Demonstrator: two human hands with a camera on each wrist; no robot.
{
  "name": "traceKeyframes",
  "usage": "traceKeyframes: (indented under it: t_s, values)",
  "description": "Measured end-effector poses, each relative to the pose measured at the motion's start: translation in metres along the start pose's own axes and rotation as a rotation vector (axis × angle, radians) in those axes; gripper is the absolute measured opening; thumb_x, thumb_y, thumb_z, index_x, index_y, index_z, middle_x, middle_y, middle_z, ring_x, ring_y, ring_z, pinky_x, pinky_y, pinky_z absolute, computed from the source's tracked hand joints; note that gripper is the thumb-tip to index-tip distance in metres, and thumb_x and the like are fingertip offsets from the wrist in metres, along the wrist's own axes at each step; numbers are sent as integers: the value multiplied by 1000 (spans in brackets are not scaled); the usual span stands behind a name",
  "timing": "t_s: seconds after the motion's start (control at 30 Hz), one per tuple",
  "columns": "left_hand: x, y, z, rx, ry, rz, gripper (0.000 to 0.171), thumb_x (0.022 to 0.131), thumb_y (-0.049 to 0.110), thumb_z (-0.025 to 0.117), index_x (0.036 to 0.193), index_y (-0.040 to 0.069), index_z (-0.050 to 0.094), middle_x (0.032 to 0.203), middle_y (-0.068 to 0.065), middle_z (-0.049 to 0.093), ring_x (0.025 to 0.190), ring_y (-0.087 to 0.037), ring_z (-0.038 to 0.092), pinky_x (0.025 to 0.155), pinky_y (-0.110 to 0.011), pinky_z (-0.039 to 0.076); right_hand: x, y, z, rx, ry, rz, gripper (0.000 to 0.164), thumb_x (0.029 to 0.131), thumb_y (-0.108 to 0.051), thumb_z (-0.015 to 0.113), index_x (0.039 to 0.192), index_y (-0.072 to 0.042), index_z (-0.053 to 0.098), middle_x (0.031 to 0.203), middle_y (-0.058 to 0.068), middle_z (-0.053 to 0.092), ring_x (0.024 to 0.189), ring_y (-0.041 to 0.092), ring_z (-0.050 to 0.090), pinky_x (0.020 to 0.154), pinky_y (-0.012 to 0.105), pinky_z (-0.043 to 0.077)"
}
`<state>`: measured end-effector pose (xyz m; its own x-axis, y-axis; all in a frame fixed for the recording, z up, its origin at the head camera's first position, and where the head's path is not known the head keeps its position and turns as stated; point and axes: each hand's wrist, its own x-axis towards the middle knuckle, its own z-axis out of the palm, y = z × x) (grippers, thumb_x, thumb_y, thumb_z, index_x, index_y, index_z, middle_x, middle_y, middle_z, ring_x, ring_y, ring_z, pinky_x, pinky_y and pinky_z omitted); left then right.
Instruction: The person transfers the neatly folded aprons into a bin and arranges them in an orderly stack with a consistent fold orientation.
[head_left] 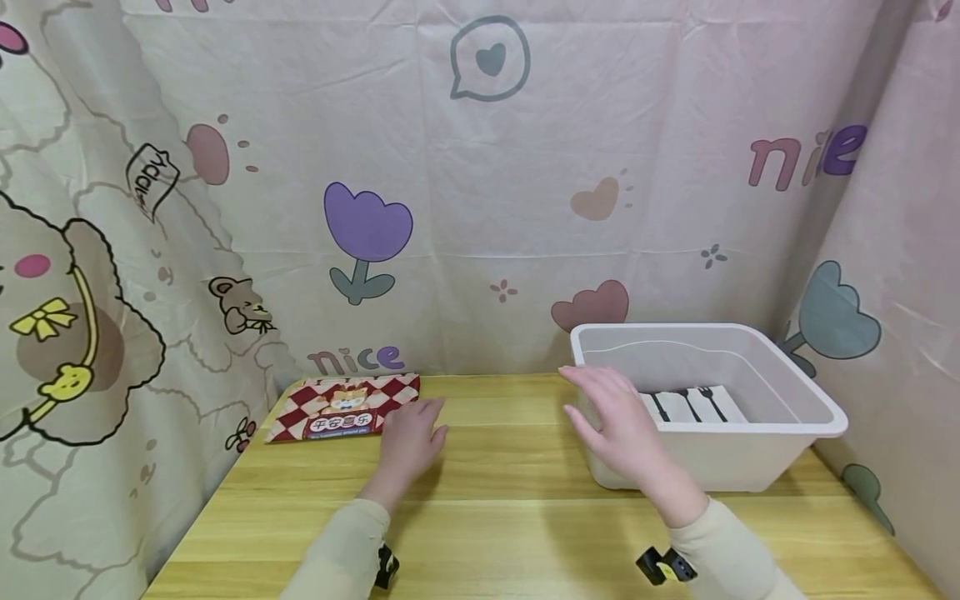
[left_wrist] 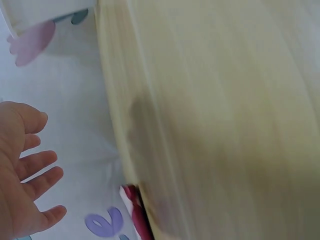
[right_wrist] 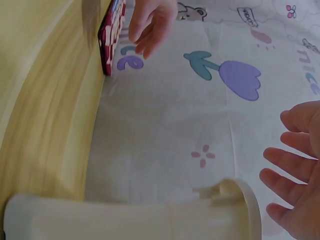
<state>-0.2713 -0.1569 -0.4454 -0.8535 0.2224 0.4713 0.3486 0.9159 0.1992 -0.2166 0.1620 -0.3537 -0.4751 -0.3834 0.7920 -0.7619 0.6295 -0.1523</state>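
My left hand (head_left: 411, 446) hovers at the right end of a red-and-white checked pouch (head_left: 300, 414), which lies flat at the table's back left. The pouch has a cartoon animal and writing on it. In the left wrist view the fingers (left_wrist: 42, 182) are spread and hold nothing. My right hand (head_left: 618, 425) is raised by the front left corner of a white plastic tub (head_left: 720, 467), overlapping its rim in the head view. Its fingers (right_wrist: 290, 162) are apart, with nothing in them. Inside the tub lies a white item (head_left: 718, 402) marked with black fork shapes.
The wooden table (head_left: 487, 533) reaches back to a patterned curtain (head_left: 465, 208), which also hangs along both sides. The tub stands at the table's right, its high walls rising close to the right-hand curtain. Small black devices (head_left: 666, 567) are worn on both wrists.
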Motion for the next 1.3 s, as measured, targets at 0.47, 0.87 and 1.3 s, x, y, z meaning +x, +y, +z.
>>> traceKeyframes:
  t_s: [0.47, 0.87, 1.3]
  values:
    - [-4, -48, 4, 8, -29, -133, 50, 90, 25, 73, 133, 3, 60, 129, -20, 61, 118, -42, 54, 93, -66, 40, -3, -20, 29, 93, -41, -14, 48, 81, -7, 76, 127, 1, 62, 126, 14, 64, 118, 36, 56, 102, 52, 41]
    - [-7, -76, 7, 18, -79, -213, 49, 92, 24, 70, 134, 0, 59, 132, -23, 58, 120, -45, 53, 99, -70, 34, -9, -32, 63, 111, -99, -5, 48, 81, -8, 78, 125, 0, 63, 124, 12, 65, 117, 33, 58, 102, 50, 43]
    - [-9, -86, 7, 1, -204, -310, 46, 95, 27, 65, 134, 5, 60, 137, -27, 51, 124, -51, 46, 99, -70, 34, -20, -30, 90, 118, -190, 103, 43, 84, -10, 77, 124, -1, 64, 123, 12, 66, 116, 31, 59, 99, 47, 46]
